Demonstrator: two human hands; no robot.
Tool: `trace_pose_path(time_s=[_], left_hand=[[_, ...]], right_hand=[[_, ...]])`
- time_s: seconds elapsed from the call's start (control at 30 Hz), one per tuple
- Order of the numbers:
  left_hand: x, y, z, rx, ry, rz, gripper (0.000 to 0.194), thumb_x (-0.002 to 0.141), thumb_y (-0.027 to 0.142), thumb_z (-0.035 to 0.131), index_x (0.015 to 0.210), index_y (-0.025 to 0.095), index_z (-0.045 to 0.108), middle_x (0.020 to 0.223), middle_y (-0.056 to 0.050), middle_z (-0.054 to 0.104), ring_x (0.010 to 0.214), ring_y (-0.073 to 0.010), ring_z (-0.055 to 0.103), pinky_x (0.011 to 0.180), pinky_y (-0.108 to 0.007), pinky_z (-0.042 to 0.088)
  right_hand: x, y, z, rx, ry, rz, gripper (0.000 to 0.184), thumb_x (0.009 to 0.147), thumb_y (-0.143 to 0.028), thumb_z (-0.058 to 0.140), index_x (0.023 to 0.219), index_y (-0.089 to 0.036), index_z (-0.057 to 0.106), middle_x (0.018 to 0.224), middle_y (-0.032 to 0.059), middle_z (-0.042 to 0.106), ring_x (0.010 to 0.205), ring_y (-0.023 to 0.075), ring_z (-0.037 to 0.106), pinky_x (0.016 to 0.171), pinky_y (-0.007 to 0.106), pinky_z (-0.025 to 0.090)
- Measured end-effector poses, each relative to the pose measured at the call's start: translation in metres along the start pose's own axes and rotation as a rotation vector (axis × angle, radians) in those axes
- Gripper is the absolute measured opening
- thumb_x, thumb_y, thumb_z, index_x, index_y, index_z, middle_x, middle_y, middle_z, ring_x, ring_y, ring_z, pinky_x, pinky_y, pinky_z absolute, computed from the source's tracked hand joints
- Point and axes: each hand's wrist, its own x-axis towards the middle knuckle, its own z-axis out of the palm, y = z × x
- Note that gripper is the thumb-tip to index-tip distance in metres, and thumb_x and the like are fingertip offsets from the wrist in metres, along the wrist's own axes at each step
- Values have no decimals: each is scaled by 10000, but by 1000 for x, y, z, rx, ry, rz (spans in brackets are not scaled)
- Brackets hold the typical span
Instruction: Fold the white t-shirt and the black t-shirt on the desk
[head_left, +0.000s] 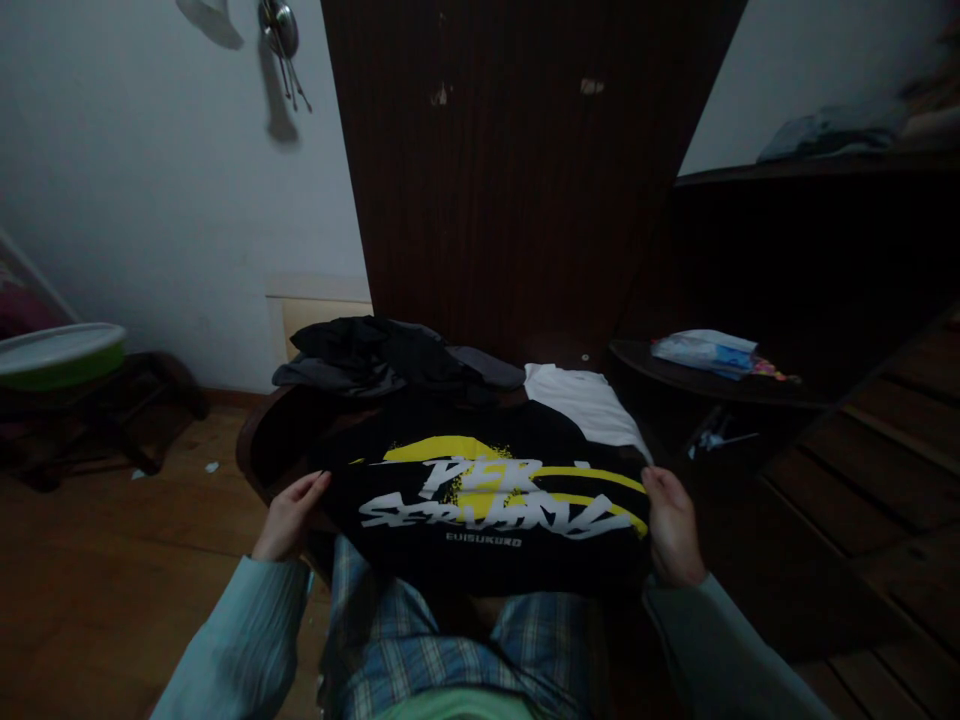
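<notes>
A black T-shirt [480, 565] with yellow and white lettering is stretched out in front of me, above my lap. My left hand [291, 515] pinches its left edge between thumb and fingers. At the opposite edge, my right hand [675, 525] grips the cloth the same way. Just beyond the shirt, a heap of black and grey clothes [375, 355] lies on a dark wooden surface. A white folded garment [585, 402] lies to the right of that heap, partly behind the shirt.
A dark shelf [697, 385] on the right holds a blue and white packet [709, 352]. To the left, a green basin with a pale top [67, 352] rests on a dark stool [112, 410]. A tall brown wooden panel [510, 180] stands straight ahead.
</notes>
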Motion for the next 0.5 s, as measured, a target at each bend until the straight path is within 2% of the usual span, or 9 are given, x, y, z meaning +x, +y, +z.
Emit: trace_pose_path(time_s=[0.1,0.2,0.37,0.5], left_hand=[[4,-4,-2,57,73,75,560,386,604,665,683,130,639,609,-26,635,583,-149,573,524,-226,452],[3,-8,-6,126,118,91,486,454,568,637,689,142,644,589,-16,630,582,-156,577,511,-226,457],[-1,-11,-15,248,227,146,344,456,452,660,642,163,657,701,-41,671,701,-204,601,589,-261,481],[0,-13,-14,153,234,96,341,441,428,673,640,151,659,693,-46,667,669,-183,594,572,-256,478]], right_hand=[[-2,-3,-3,-60,-16,-55,416,581,-576,556,754,-201,504,614,-12,528,560,146,503,514,255,396],[-5,-2,-10,-124,-74,-68,405,603,-570,549,756,-196,525,625,0,545,575,151,507,525,255,395],[-6,11,-26,-217,-104,-78,384,625,-541,548,766,-184,552,610,0,557,570,148,500,525,250,383],[-5,19,-28,-208,-40,-94,382,613,-539,557,752,-183,554,661,10,574,636,158,525,597,265,411]])
